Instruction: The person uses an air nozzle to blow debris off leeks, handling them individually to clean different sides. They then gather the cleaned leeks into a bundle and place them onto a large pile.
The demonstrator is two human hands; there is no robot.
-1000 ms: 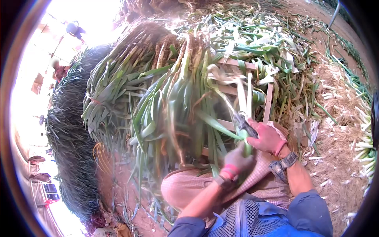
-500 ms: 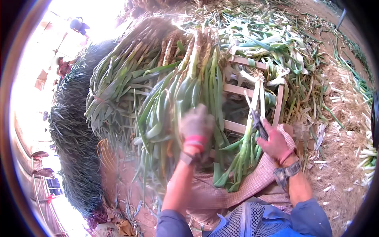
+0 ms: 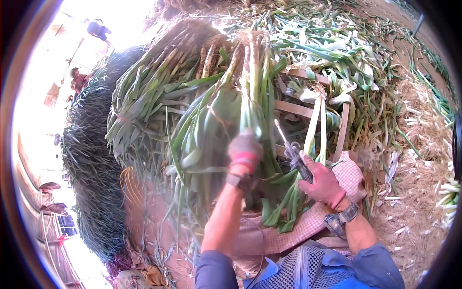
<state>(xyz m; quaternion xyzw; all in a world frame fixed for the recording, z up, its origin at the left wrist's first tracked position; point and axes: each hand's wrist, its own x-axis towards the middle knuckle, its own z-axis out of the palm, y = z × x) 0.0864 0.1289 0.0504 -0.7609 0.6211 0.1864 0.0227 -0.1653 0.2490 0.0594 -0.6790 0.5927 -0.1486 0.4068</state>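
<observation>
My left hand (image 3: 244,148), gloved with a red cuff and slightly blurred, is closed around the leafy part of some green onions (image 3: 249,86). Their brownish, rooty ends point away from me. In my gloved right hand (image 3: 321,182) is a blow gun (image 3: 297,161) with a dark handle and a thin nozzle, its tip pointing up and left toward these stalks. Just past my right hand, pale cleaned onion stalks (image 3: 315,123) lie against a wooden frame, their green leaves (image 3: 288,209) hanging over my checked-cloth-covered leg.
A heap of unpeeled green onions (image 3: 144,96) lies to the left, beside a long dark-green stack (image 3: 91,159). Stripped leaves (image 3: 332,43) pile up behind the wooden frame (image 3: 342,130). Roots and scraps (image 3: 414,192) cover the ground at right. Two people are far off at upper left.
My left hand has shifted a little right, and the onion stalks above it now stand out from the bunch. My right hand has moved left and down, swinging the nozzle toward them.
</observation>
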